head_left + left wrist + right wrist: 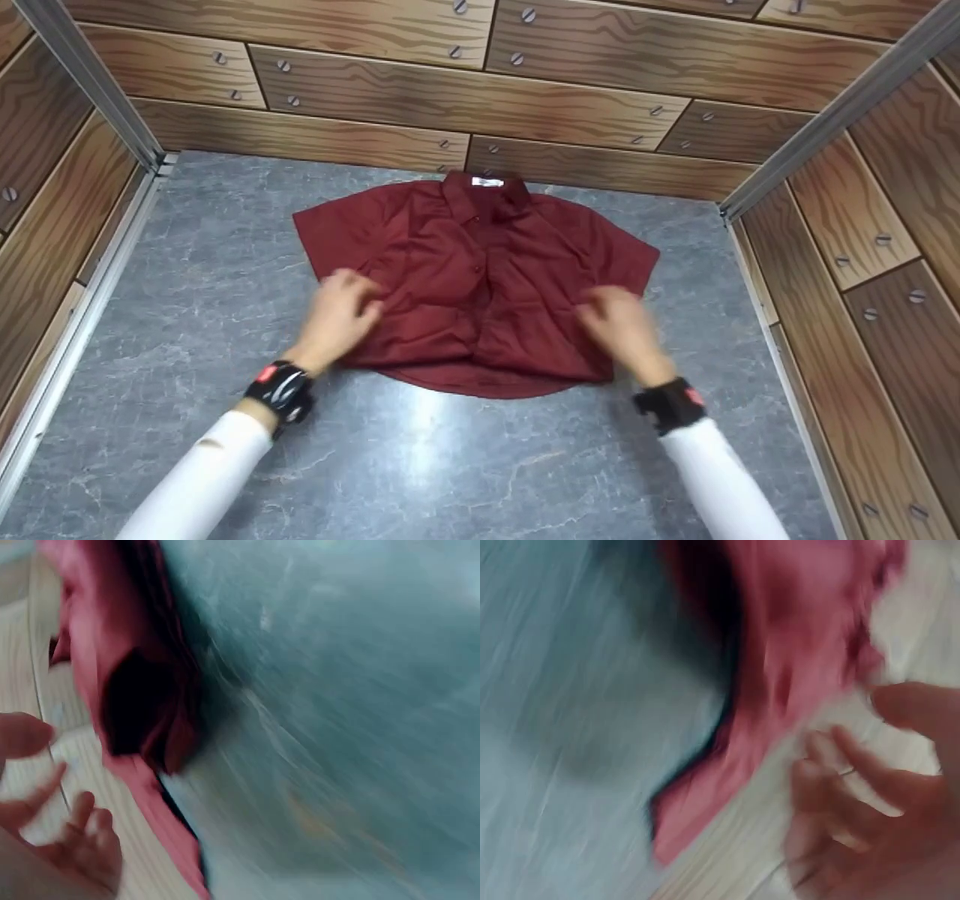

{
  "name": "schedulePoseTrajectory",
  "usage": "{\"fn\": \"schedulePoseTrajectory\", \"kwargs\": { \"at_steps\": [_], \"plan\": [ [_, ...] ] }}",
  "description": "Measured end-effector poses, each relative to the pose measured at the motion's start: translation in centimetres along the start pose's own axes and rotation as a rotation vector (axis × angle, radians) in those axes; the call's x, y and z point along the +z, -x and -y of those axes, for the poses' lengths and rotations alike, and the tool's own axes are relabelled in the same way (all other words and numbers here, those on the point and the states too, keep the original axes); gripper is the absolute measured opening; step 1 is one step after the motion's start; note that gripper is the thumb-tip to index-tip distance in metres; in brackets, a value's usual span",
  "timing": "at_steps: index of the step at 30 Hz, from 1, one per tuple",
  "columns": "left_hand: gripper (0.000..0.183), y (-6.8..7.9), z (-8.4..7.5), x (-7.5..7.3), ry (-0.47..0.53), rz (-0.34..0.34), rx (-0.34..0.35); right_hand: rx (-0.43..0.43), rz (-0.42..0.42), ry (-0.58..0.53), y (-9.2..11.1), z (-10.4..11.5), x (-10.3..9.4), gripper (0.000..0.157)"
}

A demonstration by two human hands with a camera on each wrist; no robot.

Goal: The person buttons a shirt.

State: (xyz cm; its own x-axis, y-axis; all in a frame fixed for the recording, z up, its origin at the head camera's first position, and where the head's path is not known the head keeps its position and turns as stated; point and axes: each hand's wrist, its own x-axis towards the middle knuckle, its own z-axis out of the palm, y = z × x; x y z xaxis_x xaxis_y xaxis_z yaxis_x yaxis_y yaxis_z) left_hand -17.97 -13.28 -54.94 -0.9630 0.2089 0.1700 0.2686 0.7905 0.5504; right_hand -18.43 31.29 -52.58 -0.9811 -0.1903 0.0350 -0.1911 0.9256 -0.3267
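Note:
A dark red short-sleeved button shirt (pixel 435 277) lies front up, its collar (pixel 484 193) and white label (pixel 487 181) toward the back wall. Its lower part looks folded, with a curved strip of hem showing along the front. Over the shirt's left side is my left hand (pixel 337 319), fingers loosely bent and thumb apart. My right hand (pixel 619 326) is over the opposite side, blurred, its fingers also loosely bent. Both wrist views show the left fingers (pixel 94 840) and the right fingers (pixel 817 787) apart from the cloth, with nothing between them.
The shirt lies on a grey marbled surface (pixel 420 465). Wood-patterned panels stand at the back (pixel 390 90), left (pixel 60 202) and right (pixel 862 300). Metal corner posts (pixel 832 116) join them. A black band with a camera is on each wrist.

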Motion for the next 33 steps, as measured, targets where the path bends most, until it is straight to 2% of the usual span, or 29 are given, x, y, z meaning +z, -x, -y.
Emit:
{"fn": "schedulePoseTrajectory", "kwargs": {
  "at_steps": [1,3,6,8,12,18,22,29,31,33],
  "plan": [
    [0.036,-0.6,-0.3,0.5,-0.011,0.034,0.051,-0.044,-0.005,0.026,-0.6,1.0,0.9,0.048],
    [0.051,-1.5,-0.8,1.5,-0.028,0.155,0.107,-0.114,0.078,0.031,-1.6,2.7,2.4,0.065],
    [0.079,-2.0,-0.7,2.5,-0.105,0.341,0.079,-0.107,0.235,0.049,-2.4,4.0,3.8,0.085],
    [0.095,-1.8,-0.5,2.8,-0.156,0.425,0.049,-0.067,0.318,0.046,-2.4,4.2,4.3,0.091],
    [0.111,-0.7,-0.4,2.7,-0.222,0.5,0.044,-0.047,0.404,0.053,-1.8,3.9,4.6,0.096],
    [0.115,1.7,-1.4,2.2,-0.325,0.542,0.068,-0.052,0.454,0.111,0.1,4.9,4.2,0.097],
    [0.115,3.1,-2.0,1.8,-0.376,0.533,0.074,-0.057,0.47,0.16,1.4,5.8,4.2,0.096],
    [0.113,4.2,-2.8,1.2,-0.395,0.532,0.077,-0.088,0.485,0.226,2.4,6.6,3.6,0.095],
    [0.107,3.9,-3.2,0.8,-0.397,0.484,0.098,-0.125,0.439,0.231,1.8,6.8,3.1,0.089],
    [0.092,2.9,-3.7,0.5,-0.377,0.364,0.139,-0.177,0.324,0.225,0.5,6.9,2.5,0.077]
  ]
}}
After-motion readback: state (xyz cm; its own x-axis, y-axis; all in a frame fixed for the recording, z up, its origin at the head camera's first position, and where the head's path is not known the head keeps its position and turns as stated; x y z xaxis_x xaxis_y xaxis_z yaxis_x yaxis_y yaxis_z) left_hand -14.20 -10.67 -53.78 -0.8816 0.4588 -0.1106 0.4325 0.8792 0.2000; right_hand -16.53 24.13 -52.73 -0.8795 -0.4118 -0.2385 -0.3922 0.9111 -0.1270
